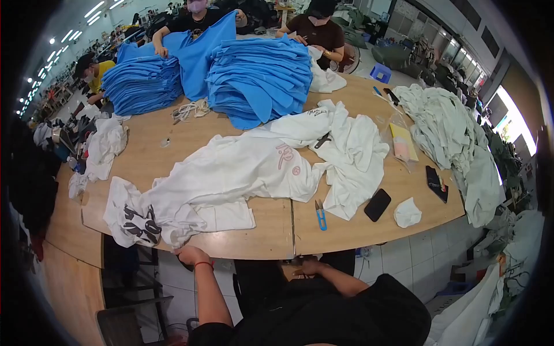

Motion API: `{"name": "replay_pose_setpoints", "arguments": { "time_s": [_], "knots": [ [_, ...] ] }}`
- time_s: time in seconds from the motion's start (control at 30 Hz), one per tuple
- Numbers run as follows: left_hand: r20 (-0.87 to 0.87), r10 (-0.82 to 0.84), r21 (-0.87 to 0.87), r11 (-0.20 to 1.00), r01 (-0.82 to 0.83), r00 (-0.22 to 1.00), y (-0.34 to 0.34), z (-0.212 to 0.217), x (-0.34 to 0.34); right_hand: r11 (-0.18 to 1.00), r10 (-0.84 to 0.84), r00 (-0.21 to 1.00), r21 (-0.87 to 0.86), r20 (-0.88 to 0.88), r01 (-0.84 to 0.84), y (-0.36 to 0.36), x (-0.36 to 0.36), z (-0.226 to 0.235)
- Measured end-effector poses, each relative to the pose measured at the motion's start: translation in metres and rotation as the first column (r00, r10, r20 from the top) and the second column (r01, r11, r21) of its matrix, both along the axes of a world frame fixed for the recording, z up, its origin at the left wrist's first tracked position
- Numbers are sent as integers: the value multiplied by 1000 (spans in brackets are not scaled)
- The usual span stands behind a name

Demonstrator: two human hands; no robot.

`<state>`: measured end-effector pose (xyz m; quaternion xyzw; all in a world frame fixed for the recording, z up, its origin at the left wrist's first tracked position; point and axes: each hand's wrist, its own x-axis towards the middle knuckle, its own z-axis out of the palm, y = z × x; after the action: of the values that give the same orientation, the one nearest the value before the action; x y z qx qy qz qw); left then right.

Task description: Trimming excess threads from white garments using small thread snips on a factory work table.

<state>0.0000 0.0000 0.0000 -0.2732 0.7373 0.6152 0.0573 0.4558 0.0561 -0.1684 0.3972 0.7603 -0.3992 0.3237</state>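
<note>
My left hand, with a red band at the wrist, is at the table's front edge, just below the hanging hem of a white printed garment. Its fingertips are hidden, so I cannot tell whether it grips anything. Below the tabletop, close to my lap, my right hand is beside a small wooden surface; its fingers are too unclear to read. The white garment lies rumpled across the table, joined by another white heap on its right. Blue-handled thread snips rest near the front edge.
Tall stacks of blue fabric stand at the far side, where a person handles a blue piece and another person works. A black phone, white scrap and dark wallet-like item lie right, before pale green cloth.
</note>
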Motion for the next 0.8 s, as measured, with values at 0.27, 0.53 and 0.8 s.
{"name": "replay_pose_setpoints", "arguments": {
  "time_s": [0.27, 0.53, 0.8],
  "knots": [
    [22, -41, -14, 999, 41, 999, -3, -26, 0, -175, -860, -489, -815, -146, 552, -12, 107, 94],
    [19, -24, -141, 990, 27, 1000, -9, -20, 0, -327, -66, -960, -903, -271, 277, 28, 135, 189],
    [-24, 26, -106, 994, -28, 999, -12, -46, -2, -809, -480, -577, 81, -661, 582, 98, 156, 124]
  ]
}}
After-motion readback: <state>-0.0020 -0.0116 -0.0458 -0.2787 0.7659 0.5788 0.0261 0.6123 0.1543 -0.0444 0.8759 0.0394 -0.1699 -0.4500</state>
